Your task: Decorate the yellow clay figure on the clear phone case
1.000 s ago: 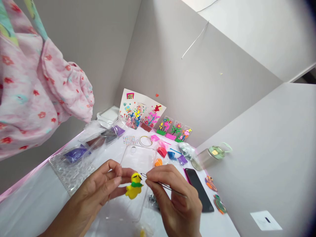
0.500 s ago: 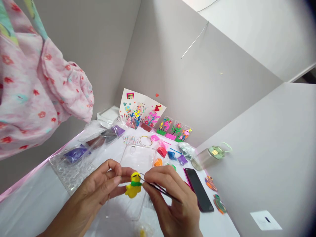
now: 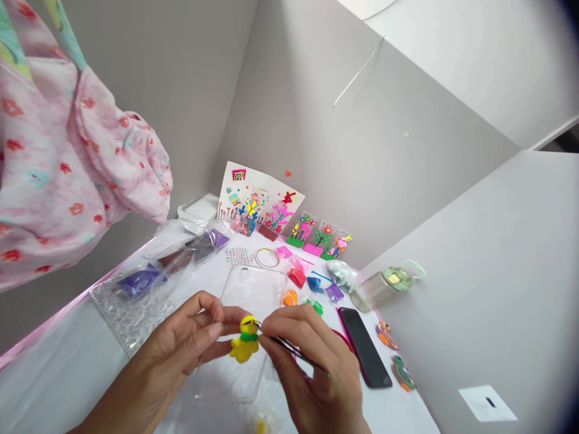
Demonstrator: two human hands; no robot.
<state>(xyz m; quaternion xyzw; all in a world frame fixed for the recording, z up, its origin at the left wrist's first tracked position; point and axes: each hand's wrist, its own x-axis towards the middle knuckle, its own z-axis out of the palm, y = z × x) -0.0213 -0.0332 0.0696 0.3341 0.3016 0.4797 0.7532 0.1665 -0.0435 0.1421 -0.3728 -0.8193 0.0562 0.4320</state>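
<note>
A small yellow clay figure [image 3: 245,348] with a green band round its neck and dark marks on its head is held up over the table. My left hand [image 3: 194,337] pinches it from the left side. In my right hand [image 3: 316,361] is a pair of dark tweezers [image 3: 298,354], its bent tip touching or very close to the figure's head. Whether the tip grips anything is too small to tell. Beneath both hands lies a clear phone case [image 3: 253,289], partly covered by them.
Clay packets, including a red one [image 3: 297,277] and a green one [image 3: 315,306], lie behind my right hand. A black phone [image 3: 364,346] and a bottle [image 3: 384,286] are at the right. Bubble wrap [image 3: 131,319] spreads at the left. Decorated cases [image 3: 301,230] lean on the wall.
My right hand has shifted slightly left and down, bringing the tweezers' tip closer to the figure's head. More of the green clay packet shows. My left hand and the figure stay nearly still.
</note>
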